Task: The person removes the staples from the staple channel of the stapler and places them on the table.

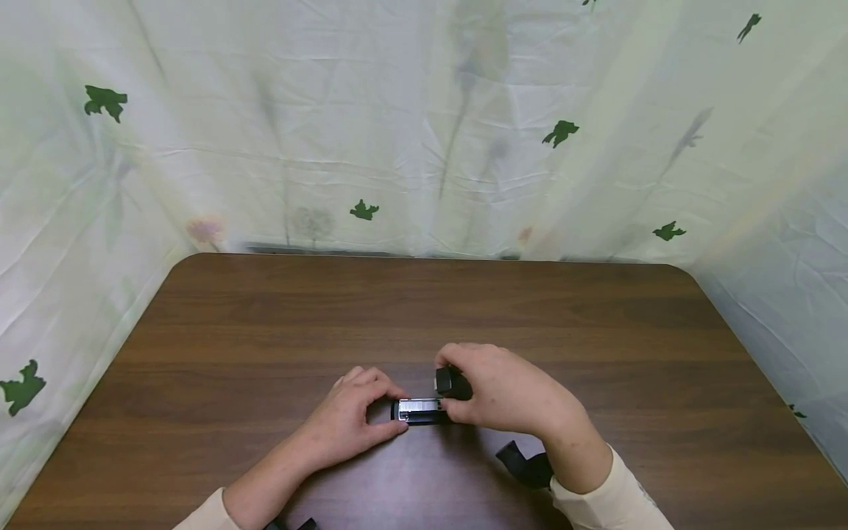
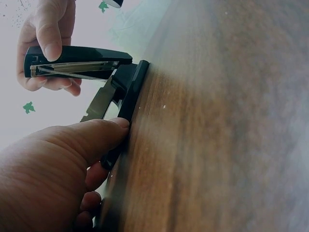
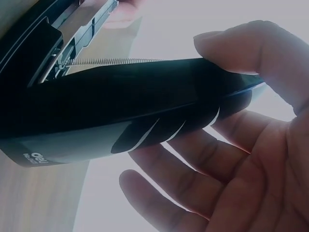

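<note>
While left hand (image 1: 344, 419) pinches stapler base (image 2: 131, 98), likely best hold, right hand (image 1: 513, 390) grips lifted top (image 2: 87, 54), stiff-looking, off table's far edge (image 1: 424, 261)

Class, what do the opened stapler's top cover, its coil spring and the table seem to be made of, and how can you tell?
Top cover: probably black plastic, glossy, judging by the pale sheen along its side.
Coil spring: greyish metal, likely steel, from its fine wire windings.
Table: brown wood or wood-look laminate with a slight sheen; grain streaks show, but leave it open.
</note>
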A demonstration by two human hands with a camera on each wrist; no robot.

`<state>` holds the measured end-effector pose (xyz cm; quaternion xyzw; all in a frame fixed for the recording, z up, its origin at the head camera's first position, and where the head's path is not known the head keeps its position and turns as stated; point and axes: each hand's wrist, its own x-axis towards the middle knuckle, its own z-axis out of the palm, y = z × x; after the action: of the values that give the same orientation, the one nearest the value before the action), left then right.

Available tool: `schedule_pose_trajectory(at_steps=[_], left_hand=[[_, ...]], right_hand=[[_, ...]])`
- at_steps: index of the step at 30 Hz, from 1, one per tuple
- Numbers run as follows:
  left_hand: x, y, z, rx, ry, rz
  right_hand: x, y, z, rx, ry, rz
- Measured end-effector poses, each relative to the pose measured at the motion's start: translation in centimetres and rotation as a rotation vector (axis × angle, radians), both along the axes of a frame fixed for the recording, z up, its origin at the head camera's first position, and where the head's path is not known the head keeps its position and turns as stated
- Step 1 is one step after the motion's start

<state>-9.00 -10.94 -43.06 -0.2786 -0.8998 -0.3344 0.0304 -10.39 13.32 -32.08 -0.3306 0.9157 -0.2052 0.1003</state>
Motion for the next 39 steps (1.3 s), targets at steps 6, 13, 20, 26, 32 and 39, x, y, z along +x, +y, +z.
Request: schedule_pose_trajectory(at_steps=[6,13,20,26,32,39], left_hand=[[0.0,0.0,-0.1,0.003,0.023,-0.002],[0.0,0.0,-0.1,0.007,0.027,-0.006],[0.0,0.0,0.0,-0.005,-0.001,0.0],[0.0,0.0,0.0,-0.018,-0.021,0.01],[0.0,0.0,0.0,-0.014,-0.013,0.008],[0.0,0.0,0.0,-0.014,0.003,0.004]], right_hand=[[0.0,0.2,0.3,-0.005,-0.042,-0.032],[0.0,0.4,0.4,0.003,-0.058,-0.05],[0.0,0.5,0.6,0.024,-0.067,-0.069],[0.0,0.7,0.7,0.026,-0.049,-0.068],[0.2,1.0,1.0,0.027,-0.022,-0.069],[0.5,1.3,1.2,0.03,0.009,-0.088]])
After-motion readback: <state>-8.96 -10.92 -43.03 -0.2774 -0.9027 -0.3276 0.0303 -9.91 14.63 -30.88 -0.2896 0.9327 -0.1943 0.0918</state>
